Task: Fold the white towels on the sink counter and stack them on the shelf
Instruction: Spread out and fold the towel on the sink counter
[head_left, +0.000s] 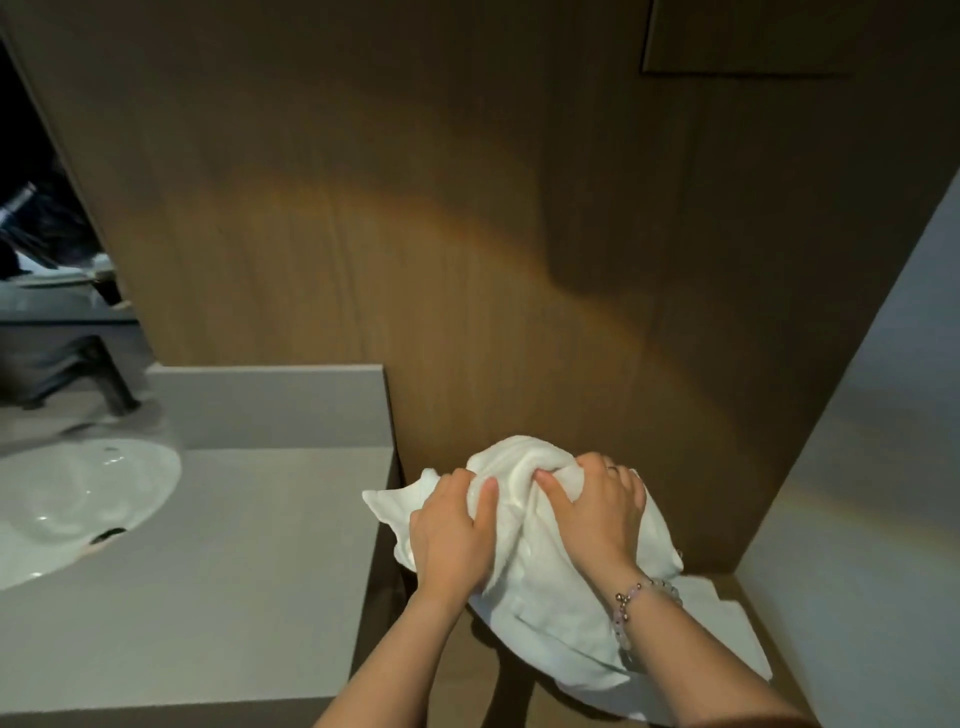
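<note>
White towel (524, 561) bunched, creased, unfolded | left hand (449, 530) fingers clamped on it | right hand (597, 514) fingers clamped too

A crumpled, bunched white towel (519, 530) lies at five o'clock, atop what seems a flatter towel (727, 634) on the shelf (447, 675).

**Hidden, cropped, blurred**

Buried in the folds of the white towel (519, 545): the fingertips of the left hand (449, 530) and of the right hand (597, 512). Out of sight beneath the towel: most of the shelf (452, 691). Impossible to tell whether the flat white layer at lower right is a second towel or the same one. Cropped by the left edge: the sink basin (78, 499). Smeared by blur: the dark faucet (83, 371) and the mirror (47, 234) reflection. Cut by the top edge: a wall panel (753, 41).
</note>
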